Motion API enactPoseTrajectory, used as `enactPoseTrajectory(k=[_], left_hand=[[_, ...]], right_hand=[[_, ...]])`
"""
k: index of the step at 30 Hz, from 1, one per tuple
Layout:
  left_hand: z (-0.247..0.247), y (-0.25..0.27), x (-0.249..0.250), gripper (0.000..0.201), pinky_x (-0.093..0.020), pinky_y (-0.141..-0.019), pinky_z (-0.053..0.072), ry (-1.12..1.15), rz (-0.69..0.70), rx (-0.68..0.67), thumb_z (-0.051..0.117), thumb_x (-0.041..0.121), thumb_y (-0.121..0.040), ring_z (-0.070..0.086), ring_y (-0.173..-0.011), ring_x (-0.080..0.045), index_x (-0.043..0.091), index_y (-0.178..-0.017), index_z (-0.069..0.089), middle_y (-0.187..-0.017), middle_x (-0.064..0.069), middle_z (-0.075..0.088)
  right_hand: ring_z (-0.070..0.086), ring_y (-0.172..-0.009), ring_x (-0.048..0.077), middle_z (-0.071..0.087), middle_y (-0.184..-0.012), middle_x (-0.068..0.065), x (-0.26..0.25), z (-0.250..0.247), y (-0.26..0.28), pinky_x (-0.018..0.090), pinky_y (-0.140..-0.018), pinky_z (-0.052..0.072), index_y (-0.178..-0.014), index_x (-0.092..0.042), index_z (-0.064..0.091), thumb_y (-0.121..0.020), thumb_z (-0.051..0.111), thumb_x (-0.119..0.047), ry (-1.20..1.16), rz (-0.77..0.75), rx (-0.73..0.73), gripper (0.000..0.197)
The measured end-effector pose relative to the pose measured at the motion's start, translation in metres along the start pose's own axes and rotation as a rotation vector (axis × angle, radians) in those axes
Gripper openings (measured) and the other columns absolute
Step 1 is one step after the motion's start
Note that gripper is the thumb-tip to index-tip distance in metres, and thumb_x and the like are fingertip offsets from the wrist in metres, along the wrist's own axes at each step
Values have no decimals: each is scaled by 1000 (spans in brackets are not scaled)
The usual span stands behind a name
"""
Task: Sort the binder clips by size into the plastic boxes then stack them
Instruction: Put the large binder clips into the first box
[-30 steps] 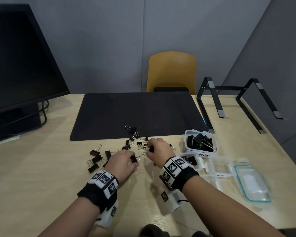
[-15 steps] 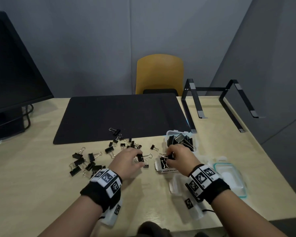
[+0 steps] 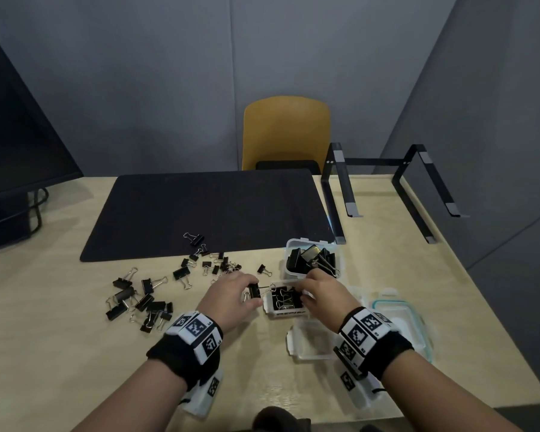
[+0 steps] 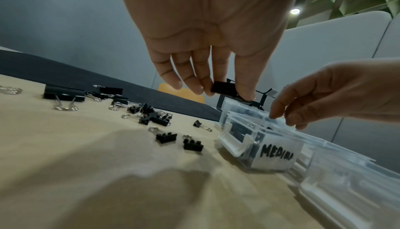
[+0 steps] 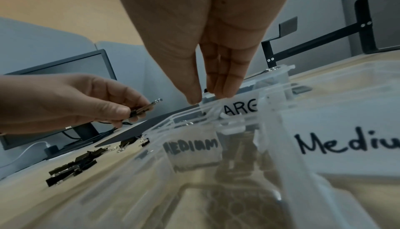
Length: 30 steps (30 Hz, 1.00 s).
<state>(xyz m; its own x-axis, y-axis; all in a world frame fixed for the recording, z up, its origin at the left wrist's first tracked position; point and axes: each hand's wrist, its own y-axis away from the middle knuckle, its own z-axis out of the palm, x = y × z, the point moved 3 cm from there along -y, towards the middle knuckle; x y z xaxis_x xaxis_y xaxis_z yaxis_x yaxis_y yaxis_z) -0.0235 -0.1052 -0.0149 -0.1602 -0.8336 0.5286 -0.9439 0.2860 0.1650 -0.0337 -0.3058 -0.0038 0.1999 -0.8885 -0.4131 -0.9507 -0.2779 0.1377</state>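
- My left hand [image 3: 231,294] pinches a medium binder clip [image 4: 225,89] beside the medium box [image 3: 283,299]; a loose pinch could drop it short, among the loose clips [image 3: 144,299].
- My right hand [image 3: 321,291] hovers above that box, fingers relaxed and holding nothing; it could nudge the box.

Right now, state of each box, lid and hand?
Clear plastic box labelled MEDIUM: open, partly filled with clips.
Clear plastic box labelled LARGE: open, full of big clips.
Unlabelled empty clear box: open.
Teal-rimmed lid: off, flat on table.
Left hand: pinching black binder clip.
Right hand: over MEDIUM box; grip unclear.
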Motion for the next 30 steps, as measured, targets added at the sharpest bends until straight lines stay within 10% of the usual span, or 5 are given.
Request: enactPoseTrajectory(k=[30], left_hand=[[7,7,-7,25,-26,-104,33,122,-51,230,57,30,-90,38,-117,-11,26,-114,62,-119,8,47]], right_hand=[[58,-99,21,55,-110,4,-32,5,-16,27,-84,45,-113,-12,63,-89,53,-18,-66,0,39,26]])
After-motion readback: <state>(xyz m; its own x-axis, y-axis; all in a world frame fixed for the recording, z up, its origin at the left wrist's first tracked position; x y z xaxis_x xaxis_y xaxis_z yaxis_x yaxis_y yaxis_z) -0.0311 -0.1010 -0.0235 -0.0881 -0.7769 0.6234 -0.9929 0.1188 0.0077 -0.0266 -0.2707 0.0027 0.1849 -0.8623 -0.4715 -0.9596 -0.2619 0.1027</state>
